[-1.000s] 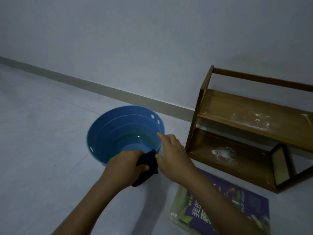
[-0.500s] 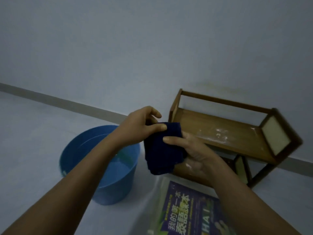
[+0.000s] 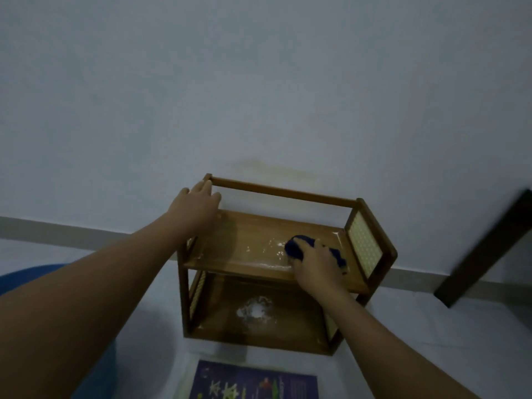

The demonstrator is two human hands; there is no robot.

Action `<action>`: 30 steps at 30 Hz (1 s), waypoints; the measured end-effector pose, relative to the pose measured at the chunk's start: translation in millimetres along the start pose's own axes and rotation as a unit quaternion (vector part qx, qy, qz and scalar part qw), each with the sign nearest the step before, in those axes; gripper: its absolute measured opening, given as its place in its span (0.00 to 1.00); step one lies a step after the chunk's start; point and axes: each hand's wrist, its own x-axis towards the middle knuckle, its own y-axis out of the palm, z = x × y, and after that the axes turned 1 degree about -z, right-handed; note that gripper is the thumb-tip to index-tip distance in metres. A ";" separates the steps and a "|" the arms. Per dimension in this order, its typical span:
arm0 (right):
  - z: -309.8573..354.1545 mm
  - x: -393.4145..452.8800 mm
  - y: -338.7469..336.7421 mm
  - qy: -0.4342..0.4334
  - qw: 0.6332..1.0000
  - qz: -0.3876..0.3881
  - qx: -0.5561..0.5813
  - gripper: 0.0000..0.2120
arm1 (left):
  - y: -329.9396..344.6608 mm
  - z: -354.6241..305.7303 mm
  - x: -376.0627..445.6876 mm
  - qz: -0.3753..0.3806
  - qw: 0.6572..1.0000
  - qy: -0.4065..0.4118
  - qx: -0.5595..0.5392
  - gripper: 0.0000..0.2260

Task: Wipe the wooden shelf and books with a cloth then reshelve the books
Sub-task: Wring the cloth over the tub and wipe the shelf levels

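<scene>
Your right hand presses a crumpled dark blue cloth onto the top board of the small two-tier brown wooden shelf, towards its right end, near the pale woven side panel. The fingers curl down over the cloth, close together, so that the fabric bulges out past the fingertips on the left and trails from under the hand on the right; the palm sits over the board's front edge. White powdery smears streak the top board just left of the cloth, touching its edge. Your left hand rests at the shelf's upper left corner, fingers extended and held together over the end of the back rail; whether they grip the post under the palm you cannot tell. A larger patch of white powder lies in the middle of the lower board. The shelf stands on the pale floor against the pale wall. A dark purple book with bright cover print lies flat on the floor in front of the shelf, apart from it. A blue round plastic basin shows at the left edge behind your left forearm
</scene>
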 end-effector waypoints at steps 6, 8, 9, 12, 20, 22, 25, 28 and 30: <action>1.1 6.2 10.5 0.061 0.997 0.029 0.026 0.42 | -0.1 -4.6 3.4 -0.006 0.970 -0.193 -0.148 0.19; 20.9 10.9 16.0 0.080 0.996 0.039 0.015 0.45 | -2.4 2.9 9.5 0.001 0.959 -0.202 -0.196 0.13; 37.4 12.6 20.8 0.078 0.996 0.049 0.014 0.45 | -1.7 5.2 11.3 -0.003 0.957 -0.205 -0.205 0.11; 111.0 9.5 45.3 -0.029 0.996 0.082 0.036 0.39 | 3.1 5.9 9.2 -0.038 0.959 -0.202 -0.197 0.12; 87.6 -2.0 33.8 -0.051 0.982 0.077 0.166 0.20 | 7.1 9.1 3.2 -0.049 0.951 -0.199 -0.231 0.13; 29.3 0.8 20.0 0.031 0.989 0.027 0.145 0.17 | 6.5 10.6 3.3 -0.029 0.945 -0.198 -0.260 0.16; -29.1 1.6 2.1 0.117 0.985 0.000 0.129 0.20 | 3.3 11.0 3.3 -0.009 0.925 -0.209 -0.316 0.18; -13.0 0.1 7.8 0.145 0.986 0.008 0.081 0.22 | 4.2 9.3 1.7 -0.006 0.922 -0.214 -0.324 0.19; 36.2 -4.0 21.3 0.091 0.994 0.024 0.059 0.26 | 6.5 8.1 2.1 -0.021 0.930 -0.214 -0.298 0.19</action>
